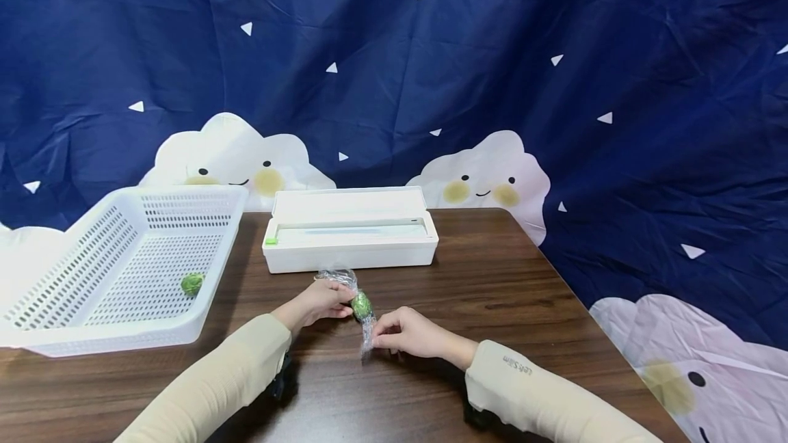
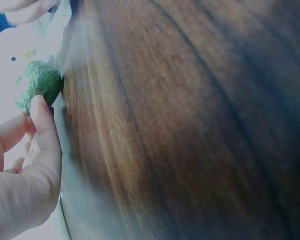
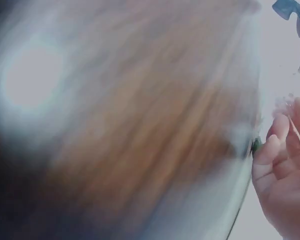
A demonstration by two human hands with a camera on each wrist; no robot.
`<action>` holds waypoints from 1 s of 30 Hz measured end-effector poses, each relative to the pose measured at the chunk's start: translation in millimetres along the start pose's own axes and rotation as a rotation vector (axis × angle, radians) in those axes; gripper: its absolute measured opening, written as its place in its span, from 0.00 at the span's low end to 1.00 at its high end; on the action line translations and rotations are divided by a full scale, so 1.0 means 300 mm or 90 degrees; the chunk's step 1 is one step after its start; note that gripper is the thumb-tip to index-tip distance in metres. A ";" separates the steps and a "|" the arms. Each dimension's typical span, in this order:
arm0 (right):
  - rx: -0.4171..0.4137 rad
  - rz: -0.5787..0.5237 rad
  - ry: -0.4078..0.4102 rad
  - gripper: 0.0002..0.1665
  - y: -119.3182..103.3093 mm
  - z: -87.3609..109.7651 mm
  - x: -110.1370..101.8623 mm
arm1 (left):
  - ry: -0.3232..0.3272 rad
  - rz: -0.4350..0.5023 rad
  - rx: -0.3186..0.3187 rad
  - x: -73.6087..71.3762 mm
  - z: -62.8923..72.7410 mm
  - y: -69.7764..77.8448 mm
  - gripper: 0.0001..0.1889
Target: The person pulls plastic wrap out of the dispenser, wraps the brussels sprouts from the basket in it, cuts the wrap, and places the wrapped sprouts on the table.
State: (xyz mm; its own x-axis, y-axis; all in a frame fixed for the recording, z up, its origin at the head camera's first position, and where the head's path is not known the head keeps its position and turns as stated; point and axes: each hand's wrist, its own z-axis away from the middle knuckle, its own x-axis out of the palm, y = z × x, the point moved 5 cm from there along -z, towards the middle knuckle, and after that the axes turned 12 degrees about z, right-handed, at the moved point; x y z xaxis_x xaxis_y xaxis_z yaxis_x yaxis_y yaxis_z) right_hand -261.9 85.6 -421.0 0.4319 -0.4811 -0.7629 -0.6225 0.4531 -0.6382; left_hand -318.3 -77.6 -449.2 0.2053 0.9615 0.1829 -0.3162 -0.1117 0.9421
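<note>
A small green round vegetable, perhaps a Brussels sprout, is wrapped in clear plastic wrap, its loose ends sticking out at both sides. My left hand pinches the wrapped vegetable at its left side; the left wrist view shows thumb and fingertip against the vegetable. On the other side, my right hand pinches the wrap's near end between thumb and fingers. In the right wrist view, only a sliver of green shows behind the right hand.
Just behind the hands stands a white plastic wrap dispenser box, lid raised, with a green piece at its left end. At the left, a white perforated basket holds another green vegetable. A blue curtain hangs behind the wooden table.
</note>
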 end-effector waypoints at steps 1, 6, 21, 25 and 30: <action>0.030 -0.026 0.004 0.06 0.006 -0.002 0.000 | -0.002 -0.001 0.001 0.000 0.001 0.000 0.07; 0.150 -0.085 0.048 0.05 0.032 -0.008 0.001 | 0.000 -0.001 0.002 0.001 0.000 -0.002 0.07; 0.173 -0.102 0.081 0.04 0.053 -0.028 0.008 | -0.013 -0.010 0.013 0.006 -0.002 0.000 0.08; 0.180 -0.102 0.083 0.04 0.055 -0.030 0.009 | -0.013 -0.012 0.012 0.005 -0.002 -0.002 0.08; 0.183 -0.109 0.086 0.04 0.055 -0.034 0.008 | -0.018 -0.007 0.018 0.007 -0.001 0.000 0.07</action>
State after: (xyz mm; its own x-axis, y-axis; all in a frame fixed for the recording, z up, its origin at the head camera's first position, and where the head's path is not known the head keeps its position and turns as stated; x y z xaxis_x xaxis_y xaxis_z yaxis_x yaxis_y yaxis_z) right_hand -277.7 84.4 -432.3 0.4123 -0.6540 -0.6342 -0.3311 0.5409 -0.7731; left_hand -318.2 -75.6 -449.0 0.2348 0.9552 0.1803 -0.2879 -0.1088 0.9515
